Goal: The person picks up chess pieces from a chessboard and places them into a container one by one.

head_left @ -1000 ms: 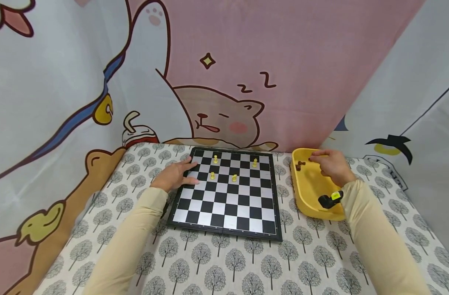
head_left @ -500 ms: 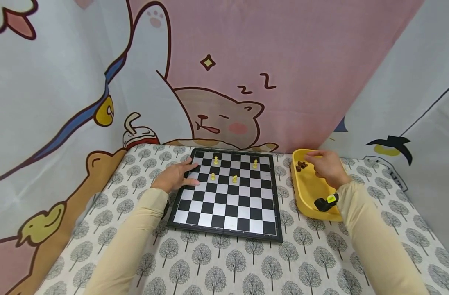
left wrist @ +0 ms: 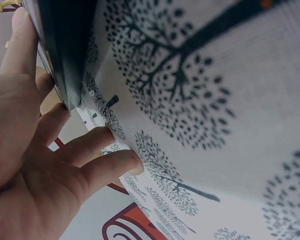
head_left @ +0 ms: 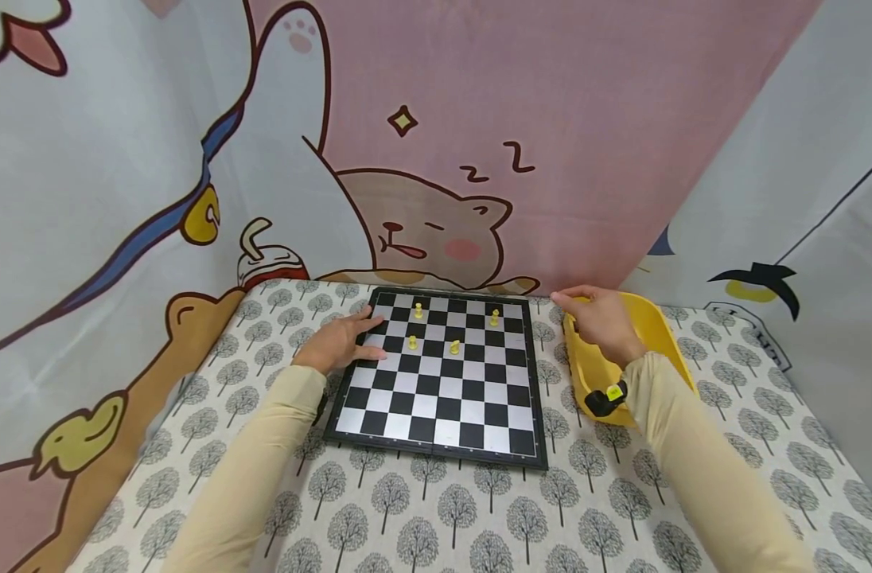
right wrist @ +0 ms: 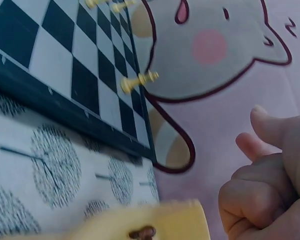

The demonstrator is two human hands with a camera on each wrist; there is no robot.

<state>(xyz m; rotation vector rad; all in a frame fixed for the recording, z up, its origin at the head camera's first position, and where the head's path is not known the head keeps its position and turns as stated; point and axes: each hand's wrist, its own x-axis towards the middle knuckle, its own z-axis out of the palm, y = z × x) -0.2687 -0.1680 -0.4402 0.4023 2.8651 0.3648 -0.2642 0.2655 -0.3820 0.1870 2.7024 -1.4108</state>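
Note:
A black-and-white chessboard [head_left: 429, 382] lies on the table with several yellow chess pieces standing on its far half. Among them are a pawn [head_left: 412, 342], a knight [head_left: 455, 347] and a taller piece [head_left: 495, 317] at the far right. My left hand [head_left: 339, 342] rests on the board's left side, fingers spread and fairly straight. Over the far left edge of the yellow tray [head_left: 578, 390] is my right hand [head_left: 601, 318], pointing toward the board. In the right wrist view its thumb and index finger stand apart, the other fingers curl, and nothing shows between them.
A dark brown piece [right wrist: 142, 232] lies in the tray, seen in the right wrist view. White cloth with printed trees [head_left: 436, 509] covers the table. A patterned curtain [head_left: 586, 159] hangs directly behind it.
My right hand has moved left from over the tray's middle toward the board, now covering the brown pieces in the head view. The left hand and the yellow pieces have stayed put.

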